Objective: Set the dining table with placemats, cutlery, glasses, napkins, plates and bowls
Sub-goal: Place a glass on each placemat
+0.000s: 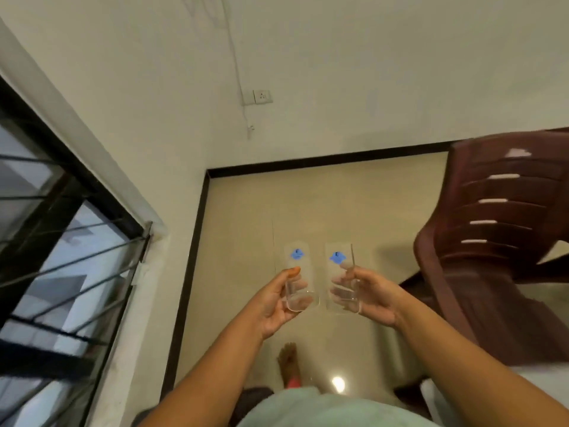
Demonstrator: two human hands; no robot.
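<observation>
The left hand [274, 306] wraps its fingers round the bottom of one clear glass [300, 277], and the right hand [368, 298] wraps round the bottom of the other glass [341, 277], one each so both go in one trip. Both glasses stick up past the fingers, side by side and not touching, likely so they do not clink. Out past the right hand is a brown chair [498, 229]; no table shows yet.

ahead: bare floor [323, 204] | right: brown chair [492, 226] near | left: wall [138, 118], window grille [61, 241]
</observation>
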